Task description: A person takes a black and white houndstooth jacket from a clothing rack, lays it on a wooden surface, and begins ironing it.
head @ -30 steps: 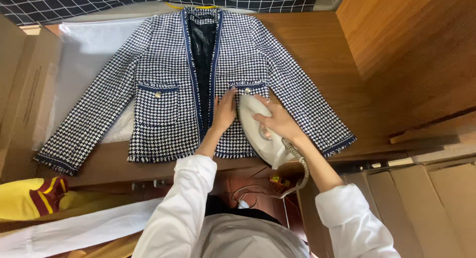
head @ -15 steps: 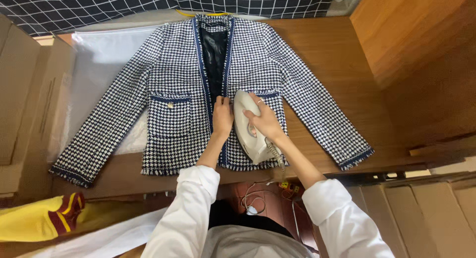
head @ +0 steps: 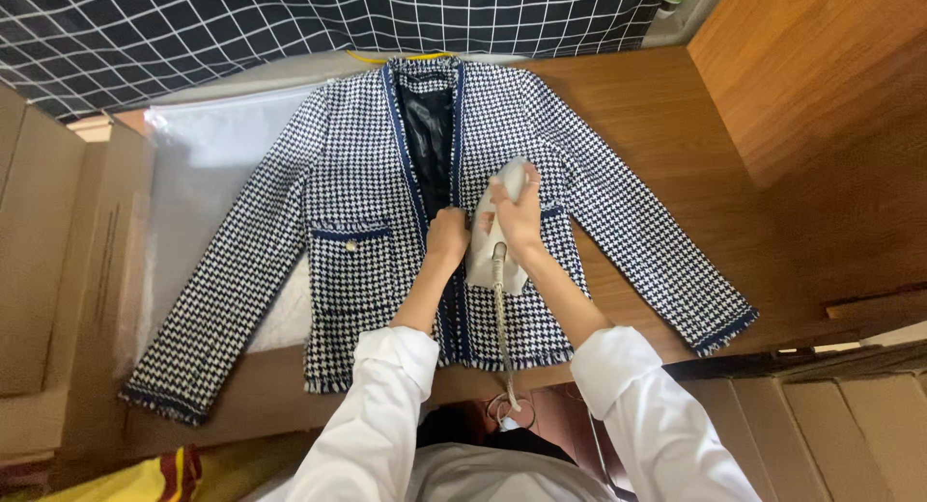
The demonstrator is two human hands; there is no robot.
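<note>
Brown cardboard boxes [head: 48, 270] stacked at left edge; clear plastic bag [head: 208, 164] beside them.

The right hand [head: 521, 217] grips a white iron [head: 492, 237] pressed on a houndstooth jacket [head: 357, 222] spread flat on the wooden bench [head: 657, 116]. The left hand [head: 447, 237] rests on the jacket's front edge just beside the iron. The iron's cord [head: 502, 338] trails back between the white sleeves.

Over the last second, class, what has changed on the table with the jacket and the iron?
The right hand has pushed the white iron up the jacket, from near the hem to the chest. The left hand stays pressed on the front edge beside it. The jacket lies flat on the wooden table as before.
</note>
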